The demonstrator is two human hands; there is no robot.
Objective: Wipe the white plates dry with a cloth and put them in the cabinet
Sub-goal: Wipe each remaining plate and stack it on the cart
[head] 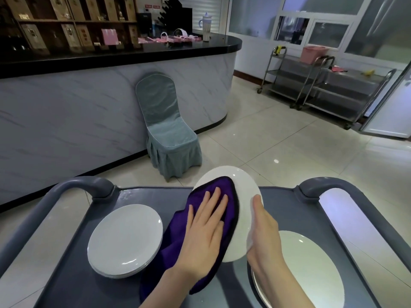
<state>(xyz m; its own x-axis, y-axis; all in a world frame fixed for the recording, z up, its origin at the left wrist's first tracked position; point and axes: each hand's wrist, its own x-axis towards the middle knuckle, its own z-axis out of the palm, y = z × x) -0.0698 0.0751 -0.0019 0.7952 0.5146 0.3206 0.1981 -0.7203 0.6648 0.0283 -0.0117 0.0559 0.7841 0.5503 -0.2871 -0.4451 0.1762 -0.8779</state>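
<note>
My left hand [205, 230] lies flat, fingers straight, pressing the purple cloth [213, 185] onto the white plate [242, 181], which my right hand [264, 232] grips by its rim, tilted above the grey cart [142, 194] between the left plate stack [124, 238] and the right plate [311, 263].

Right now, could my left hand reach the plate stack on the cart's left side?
Probably yes: the left hand presses the purple cloth on the held plate, and the plate stack sits close beside it on the cart, with only hanging cloth between.
</note>
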